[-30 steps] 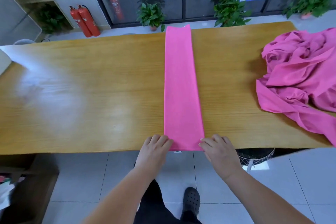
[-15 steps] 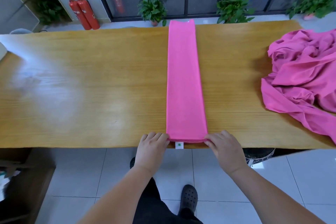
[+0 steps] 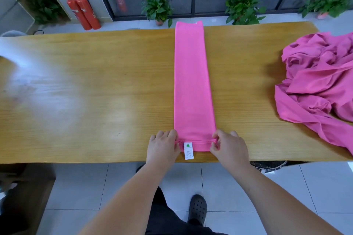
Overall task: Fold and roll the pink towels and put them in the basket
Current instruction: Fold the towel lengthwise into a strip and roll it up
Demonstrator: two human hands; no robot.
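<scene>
Pink towel (image 3: 193, 82), near end pinched between hands (image 3: 162, 146) (image 3: 230, 148)

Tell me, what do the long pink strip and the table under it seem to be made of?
The pink towel looks like a soft, matte cloth, possibly microfibre: it lies flat in smooth layers, turns over at the near end, and carries a sewn white label. The table looks like wood or wood veneer with a glossy finish: long grain lines and a pale glare.
</scene>
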